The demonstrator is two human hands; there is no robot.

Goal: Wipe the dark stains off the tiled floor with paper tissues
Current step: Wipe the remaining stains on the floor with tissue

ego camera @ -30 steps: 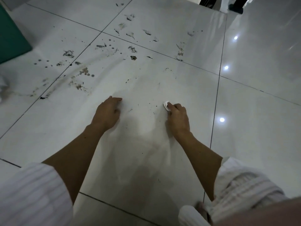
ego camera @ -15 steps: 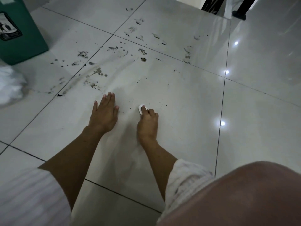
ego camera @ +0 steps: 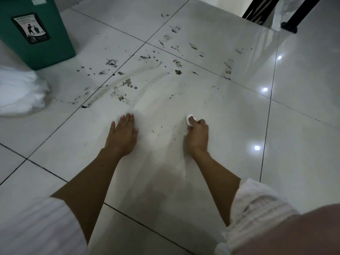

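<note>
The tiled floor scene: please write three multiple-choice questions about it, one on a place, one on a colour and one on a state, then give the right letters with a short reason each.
1. Where do the heaviest dark stains lie?
A. beyond the hands
B. under the person's knee
C. on the bin

2. What colour is the bin?
A. red
B. green
C. black

3. How is the left hand?
A. flat on the floor, fingers straight
B. gripping a tissue
C. raised in the air

Answers:
1 A, the marks spread past the fingertips.
2 B, its wall is green.
3 A, it presses flat, while the right hand grips the tissue.
</note>
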